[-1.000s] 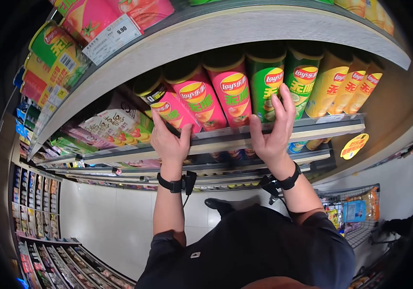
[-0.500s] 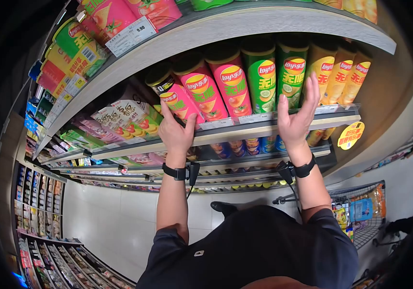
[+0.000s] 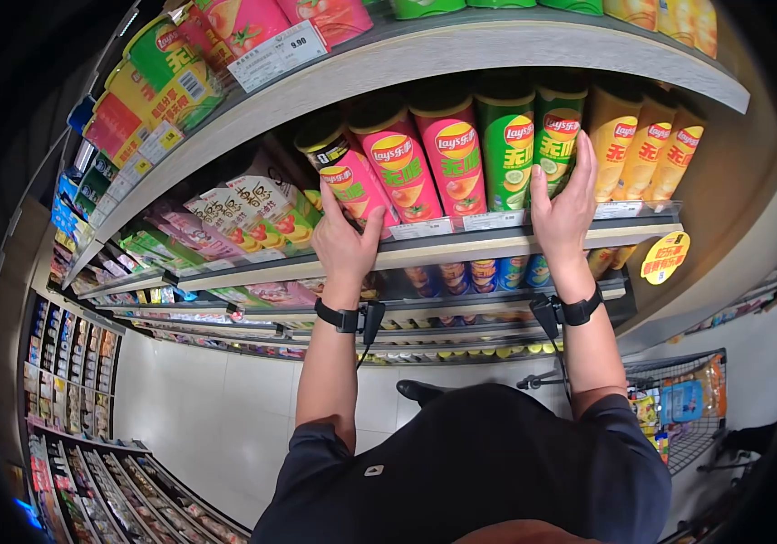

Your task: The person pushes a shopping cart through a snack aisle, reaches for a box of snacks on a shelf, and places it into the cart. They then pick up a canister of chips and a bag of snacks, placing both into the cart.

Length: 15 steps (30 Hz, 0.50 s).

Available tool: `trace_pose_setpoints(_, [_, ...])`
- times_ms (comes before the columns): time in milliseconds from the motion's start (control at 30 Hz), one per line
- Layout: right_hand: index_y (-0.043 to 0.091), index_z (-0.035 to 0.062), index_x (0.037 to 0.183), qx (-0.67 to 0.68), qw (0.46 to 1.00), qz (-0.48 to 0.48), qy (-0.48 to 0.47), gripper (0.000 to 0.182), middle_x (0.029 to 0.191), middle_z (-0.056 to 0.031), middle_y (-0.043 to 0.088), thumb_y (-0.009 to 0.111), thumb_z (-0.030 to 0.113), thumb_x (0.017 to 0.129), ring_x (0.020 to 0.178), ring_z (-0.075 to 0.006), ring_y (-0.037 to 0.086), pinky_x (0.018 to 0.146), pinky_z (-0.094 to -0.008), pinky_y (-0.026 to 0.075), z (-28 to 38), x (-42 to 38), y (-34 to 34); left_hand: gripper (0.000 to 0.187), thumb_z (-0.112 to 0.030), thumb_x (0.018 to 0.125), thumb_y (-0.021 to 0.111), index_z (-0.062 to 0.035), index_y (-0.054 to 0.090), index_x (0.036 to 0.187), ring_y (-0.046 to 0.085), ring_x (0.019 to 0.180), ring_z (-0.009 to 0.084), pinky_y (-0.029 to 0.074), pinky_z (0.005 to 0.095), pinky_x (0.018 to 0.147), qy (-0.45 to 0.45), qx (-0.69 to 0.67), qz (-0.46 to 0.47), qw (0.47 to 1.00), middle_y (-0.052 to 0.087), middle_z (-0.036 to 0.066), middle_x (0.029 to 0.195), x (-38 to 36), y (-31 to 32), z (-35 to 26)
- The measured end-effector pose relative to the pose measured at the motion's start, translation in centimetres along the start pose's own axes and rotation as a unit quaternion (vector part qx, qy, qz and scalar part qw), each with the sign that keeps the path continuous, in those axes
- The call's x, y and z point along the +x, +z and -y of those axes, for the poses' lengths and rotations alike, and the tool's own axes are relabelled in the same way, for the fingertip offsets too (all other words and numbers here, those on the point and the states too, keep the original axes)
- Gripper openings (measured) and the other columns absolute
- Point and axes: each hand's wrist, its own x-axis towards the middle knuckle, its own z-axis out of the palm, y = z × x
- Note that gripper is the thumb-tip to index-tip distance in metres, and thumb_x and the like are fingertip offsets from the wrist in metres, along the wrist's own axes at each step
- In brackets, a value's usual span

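My left hand [image 3: 345,243] is at the leftmost pink chip canister [image 3: 352,181], with the index finger along its left side and the thumb at its lower right. My right hand [image 3: 563,210] spans a green chip canister [image 3: 559,143], thumb on the left side and straight fingers on the right. Both canisters stand upright on the shelf. Between the hands are two more pink canisters, the nearer one to my left hand [image 3: 403,172] and the other [image 3: 456,168], and another green canister [image 3: 505,145]. My palms hide parts of the shelf edge.
Yellow canisters [image 3: 613,140] stand to the right, and bagged snacks [image 3: 257,213] lie to the left. An upper shelf board [image 3: 497,45] overhangs the row. Price tags line the shelf edge [image 3: 470,243]. A shopping cart [image 3: 692,417] with goods stands behind at right.
My right hand has closed in from wider apart to the sides of the green canister. My left hand stays at the pink canister. The view has shifted slightly, moving the shelf rightward.
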Motion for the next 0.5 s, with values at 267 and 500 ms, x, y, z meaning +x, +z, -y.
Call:
trace_pose_setpoints(267, [0.034, -0.0028, 0.153, -0.038, 0.999, 0.020, 0.032, 0.072, 0.145, -0.0271, 0.051, 0.069, 0.018, 0.093, 0.131, -0.0437, 0.052, 0.108, -0.0483, 0.043, 0.32, -0.10, 0.28, 0.100, -0.041, 0.083, 0.081, 0.0089, 0.030, 0.153, 0.068, 0.072, 0.0336, 0.053, 0.0410, 0.066, -0.014, -0.006, 0.002, 1.000, 0.068, 0.015, 0.084, 0.04, -0.17, -0.24])
trace_pose_setpoints(500, [0.034, -0.0033, 0.152, -0.035, 0.999, 0.015, 0.026, 0.073, 0.146, -0.0275, 0.050, 0.070, 0.018, 0.092, 0.132, -0.0447, 0.052, 0.109, -0.0490, 0.042, 0.43, -0.14, 0.35, 0.102, -0.042, 0.083, 0.081, 0.0071, 0.029, 0.155, 0.069, 0.079, 0.0343, 0.054, 0.0405, 0.072, -0.007, -0.012, -0.010, 1.000, 0.070, 0.016, 0.093, 0.05, -0.10, -0.23])
